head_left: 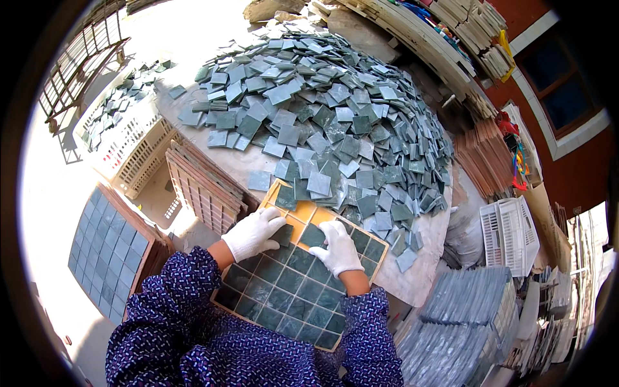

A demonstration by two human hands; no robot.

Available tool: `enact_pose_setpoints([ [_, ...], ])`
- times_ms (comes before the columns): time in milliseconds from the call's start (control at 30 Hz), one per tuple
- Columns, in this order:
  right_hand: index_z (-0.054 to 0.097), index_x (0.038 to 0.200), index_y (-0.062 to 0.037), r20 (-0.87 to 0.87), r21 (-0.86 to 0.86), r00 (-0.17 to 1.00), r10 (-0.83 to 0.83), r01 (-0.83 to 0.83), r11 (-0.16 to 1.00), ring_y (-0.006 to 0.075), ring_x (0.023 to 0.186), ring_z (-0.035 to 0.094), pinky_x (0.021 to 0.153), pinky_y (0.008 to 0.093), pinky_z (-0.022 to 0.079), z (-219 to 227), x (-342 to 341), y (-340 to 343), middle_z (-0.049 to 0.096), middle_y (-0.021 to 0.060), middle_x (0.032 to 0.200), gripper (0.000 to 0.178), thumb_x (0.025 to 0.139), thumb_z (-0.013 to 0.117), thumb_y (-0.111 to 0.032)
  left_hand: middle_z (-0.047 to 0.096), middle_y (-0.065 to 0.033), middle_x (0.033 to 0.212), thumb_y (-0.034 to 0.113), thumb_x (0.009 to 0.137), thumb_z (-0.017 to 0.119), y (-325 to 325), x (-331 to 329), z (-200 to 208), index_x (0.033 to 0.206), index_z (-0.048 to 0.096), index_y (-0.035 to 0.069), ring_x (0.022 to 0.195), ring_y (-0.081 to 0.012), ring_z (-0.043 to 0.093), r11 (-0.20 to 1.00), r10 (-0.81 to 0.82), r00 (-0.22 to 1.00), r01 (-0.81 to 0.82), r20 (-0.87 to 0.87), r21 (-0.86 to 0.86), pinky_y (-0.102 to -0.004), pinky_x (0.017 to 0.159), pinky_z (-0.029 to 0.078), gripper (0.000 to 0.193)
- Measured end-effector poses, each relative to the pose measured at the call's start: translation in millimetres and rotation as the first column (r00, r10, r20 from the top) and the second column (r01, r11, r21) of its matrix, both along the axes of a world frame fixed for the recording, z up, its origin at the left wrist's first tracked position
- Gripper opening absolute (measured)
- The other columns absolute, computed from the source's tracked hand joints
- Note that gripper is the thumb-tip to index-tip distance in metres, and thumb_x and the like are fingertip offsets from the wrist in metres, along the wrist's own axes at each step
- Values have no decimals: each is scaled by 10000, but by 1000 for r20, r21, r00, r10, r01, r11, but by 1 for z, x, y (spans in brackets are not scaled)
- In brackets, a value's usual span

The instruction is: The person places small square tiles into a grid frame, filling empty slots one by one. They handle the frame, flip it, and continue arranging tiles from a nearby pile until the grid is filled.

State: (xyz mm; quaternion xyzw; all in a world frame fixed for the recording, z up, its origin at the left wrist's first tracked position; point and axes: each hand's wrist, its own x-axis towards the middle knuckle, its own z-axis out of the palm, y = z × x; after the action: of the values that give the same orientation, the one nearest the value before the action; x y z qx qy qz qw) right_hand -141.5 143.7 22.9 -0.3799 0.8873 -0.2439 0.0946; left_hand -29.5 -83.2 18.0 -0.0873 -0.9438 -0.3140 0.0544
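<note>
A yellow grid tray [300,214] rests in front of me, its nearer cells filled with square dark green stone tiles [280,300]. My left hand [255,233], in a white glove, has its fingers closed on a dark green tile [282,236] near the tray's left edge. In a matching glove, my right hand [338,249] grips another green tile [313,237] between thumb and fingers, over the tray's upper middle. Yellow cells show between and beyond the hands. A few loose tiles [285,198] overlap the tray's far edge.
A big heap of loose green tiles [322,116] spreads beyond the tray. At left are a white crate [145,151], stacked brown trays [200,187] and a tile-filled tray [106,248]. Wrapped tile stacks [461,316] and a white basket [506,232] stand at right.
</note>
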Motion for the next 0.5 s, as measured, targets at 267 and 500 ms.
enact_pose_setpoints([
  [267,600,1123,-50,-82,-112,995,-63,54,992,212,755,628,700,317,527,-17,23,-7,573,121,1060,405,742,731,-86,517,-154,1126,157,731,731,6,-11,-6,1118,555,29,1032,-352,536,999,-21,998,23,-57,43,-406,892,464,444],
  [500,573,1164,-59,-180,-218,962,-206,165,962,272,946,591,814,361,496,-4,9,-23,557,144,1146,459,744,739,-145,510,-135,1141,176,749,716,7,-19,-14,1129,570,46,1057,-326,530,997,-52,998,51,-27,-62,-387,927,448,427],
])
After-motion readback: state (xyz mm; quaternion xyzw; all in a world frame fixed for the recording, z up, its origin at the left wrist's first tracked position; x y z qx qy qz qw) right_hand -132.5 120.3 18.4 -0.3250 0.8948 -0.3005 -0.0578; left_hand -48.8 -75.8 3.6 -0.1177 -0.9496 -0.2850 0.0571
